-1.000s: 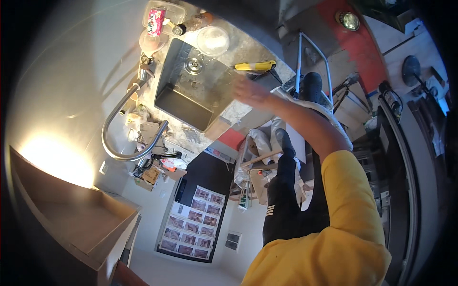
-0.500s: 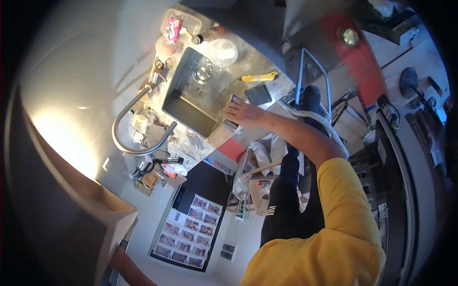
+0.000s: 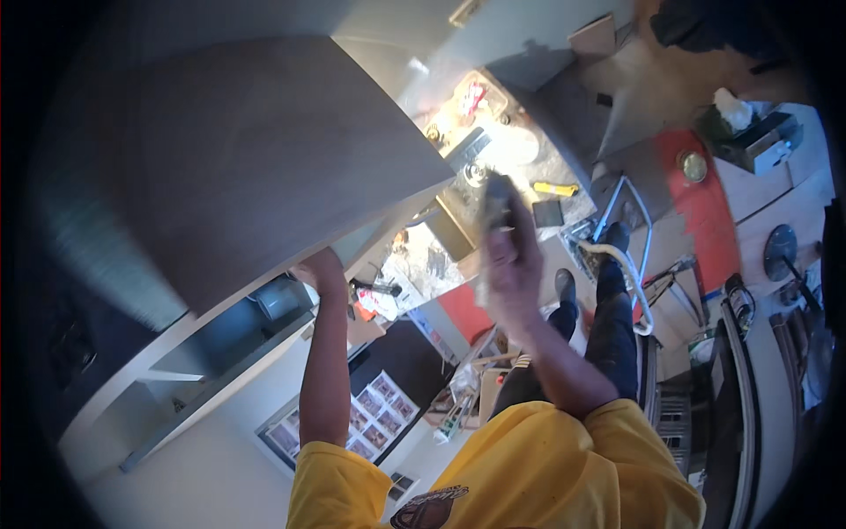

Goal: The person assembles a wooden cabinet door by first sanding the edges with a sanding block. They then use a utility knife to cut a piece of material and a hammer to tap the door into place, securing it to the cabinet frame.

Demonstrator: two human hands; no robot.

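Note:
A dark, elongated object (image 3: 499, 198), too blurred for me to name its kind, is held up in my right hand (image 3: 513, 269). The fingers wrap round its lower part, in front of the sink counter. My left hand (image 3: 321, 267) reaches up to the lower edge of a large brown cabinet (image 3: 291, 159); its fingers are mostly hidden there. Beside that hand, the open underside of the cabinet shows pale inner boards and a grey-blue recess (image 3: 229, 331).
Beyond my right hand, a lit counter bears a sink (image 3: 449, 231), a yellow utility knife (image 3: 556, 189) and a dark flat square (image 3: 547, 213). Below stands a step ladder with light-blue rails (image 3: 648, 212), by my legs. Printed sheets (image 3: 381, 410) hang on a dark panel.
My right hand has left the counter by the sink, lifting the dark object toward me. My view has swung left and up, bringing the cabinet and my left hand into sight.

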